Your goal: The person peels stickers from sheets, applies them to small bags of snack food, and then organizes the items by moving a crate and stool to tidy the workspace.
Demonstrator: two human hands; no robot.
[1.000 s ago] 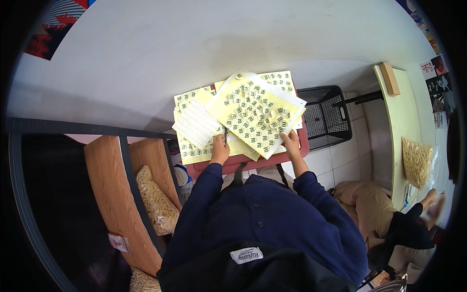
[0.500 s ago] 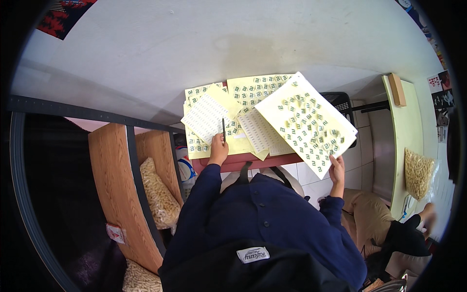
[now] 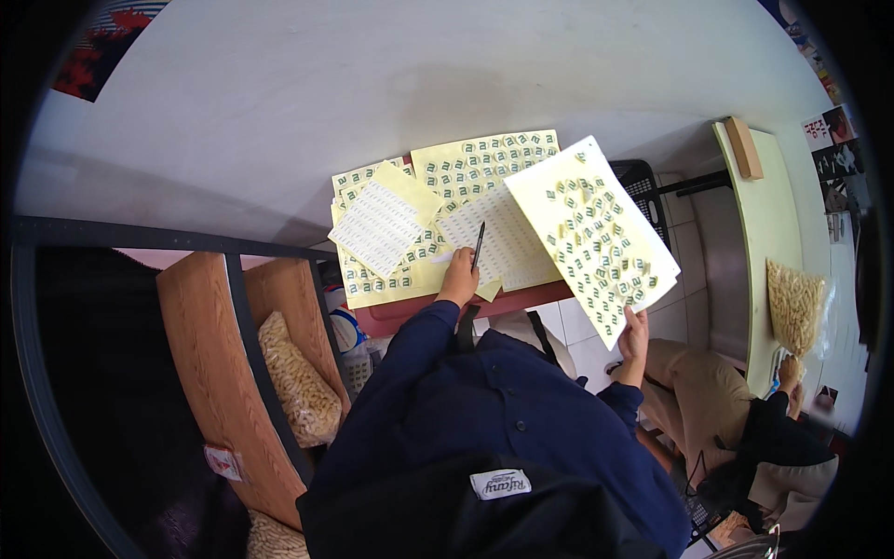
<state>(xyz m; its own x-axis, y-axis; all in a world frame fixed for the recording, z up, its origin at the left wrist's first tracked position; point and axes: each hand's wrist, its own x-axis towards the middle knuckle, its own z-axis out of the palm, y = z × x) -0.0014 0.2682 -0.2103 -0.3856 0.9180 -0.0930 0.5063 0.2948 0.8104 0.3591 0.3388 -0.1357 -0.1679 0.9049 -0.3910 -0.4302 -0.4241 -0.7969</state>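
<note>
My left hand is closed round a dark pen, whose tip points away from me. Under it lies a white-and-yellow sheet of small printed labels. My right hand pinches the near right edge of a pale yellow sheet of round stickers with dark marks, tilted above the table's right side; another sheet's edge shows behind it. A second label sheet lies slantwise at the left, on top of other sticker sheets spread over the red table.
A black mesh crate stands right of the table. On the left, wooden shelves hold a bag of tan pieces. At the right, another person sits by a pale shelf, one hand near a similar bag.
My left hand and the pen have moved right, from the left label sheet to the middle one. The raised sticker sheet is still in my right hand. The view has shifted slightly.
</note>
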